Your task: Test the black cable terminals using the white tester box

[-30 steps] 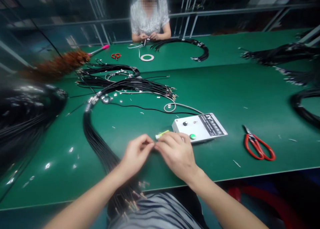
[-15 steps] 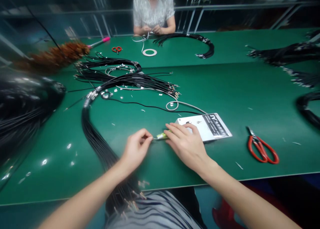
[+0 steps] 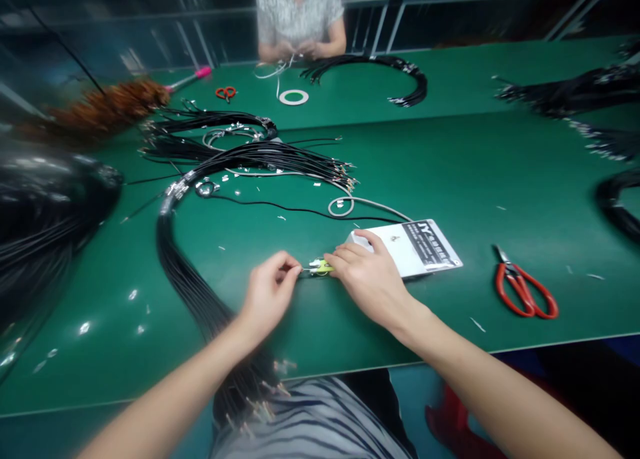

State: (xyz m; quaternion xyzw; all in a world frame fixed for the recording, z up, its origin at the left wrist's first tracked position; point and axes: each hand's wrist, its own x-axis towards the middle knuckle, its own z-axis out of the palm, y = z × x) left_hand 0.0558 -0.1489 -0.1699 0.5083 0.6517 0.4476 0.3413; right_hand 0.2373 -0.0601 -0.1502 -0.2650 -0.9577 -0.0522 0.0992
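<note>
My left hand (image 3: 270, 293) is pinched on the thin end of a wire, right at a small yellow-green connector (image 3: 320, 267) lying on the green table (image 3: 450, 172). My right hand (image 3: 373, 275) rests with its fingers curled on the other side of that connector and partly covers a white control box (image 3: 417, 247). A thick bundle of black cables (image 3: 193, 292) curves from the table's middle down past my left wrist to my lap.
Red scissors (image 3: 525, 291) lie right of the box. A grey cord loop (image 3: 341, 207) sits behind it. More black cable bundles lie at the left, right and back. Across the table a person (image 3: 299, 15) handles wires near a tape ring (image 3: 293, 97) and small orange scissors (image 3: 225, 93).
My right hand moved forward from beside my left hand to the connector and over the box's front. My left hand stayed pinched and followed slightly. The view shifted a little.
</note>
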